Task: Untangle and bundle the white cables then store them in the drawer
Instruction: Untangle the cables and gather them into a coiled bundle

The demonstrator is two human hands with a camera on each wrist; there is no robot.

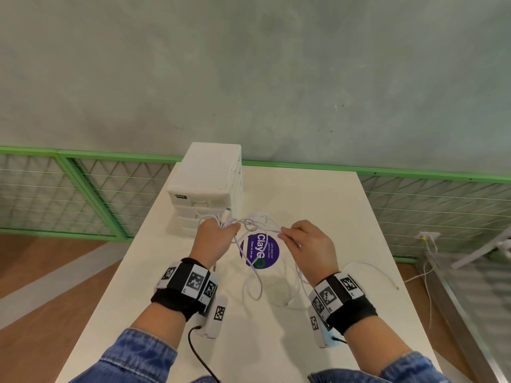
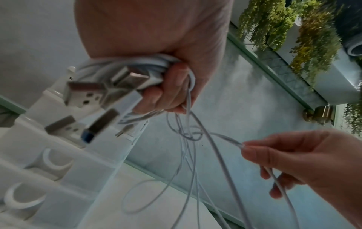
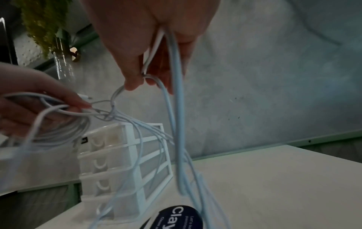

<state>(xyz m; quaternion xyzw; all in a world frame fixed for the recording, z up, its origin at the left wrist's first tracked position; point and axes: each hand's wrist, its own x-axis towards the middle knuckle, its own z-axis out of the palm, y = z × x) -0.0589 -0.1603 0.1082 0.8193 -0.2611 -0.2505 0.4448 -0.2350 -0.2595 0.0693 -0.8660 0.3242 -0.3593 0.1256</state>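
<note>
Several thin white cables (image 1: 255, 225) hang tangled between my two hands above the table. My left hand (image 1: 218, 233) grips a bunch of them, with several USB plugs (image 2: 94, 91) sticking out of the fist (image 2: 168, 86). A knot (image 2: 188, 134) sits just below that fist. My right hand (image 1: 301, 239) pinches one strand (image 2: 231, 141) between thumb and fingertip (image 3: 135, 83); more cable (image 3: 176, 108) runs through its palm. Loose loops (image 1: 257, 286) trail down onto the table. A white drawer unit (image 1: 207, 186), its drawers closed, stands behind my left hand.
The white table (image 1: 318, 205) carries a round purple sticker (image 1: 260, 251). One cable end (image 1: 395, 287) lies near the table's right edge. Behind the table runs a green-framed mesh fence (image 1: 83, 189) under a grey wall. More white wires (image 1: 428, 272) hang on the floor at right.
</note>
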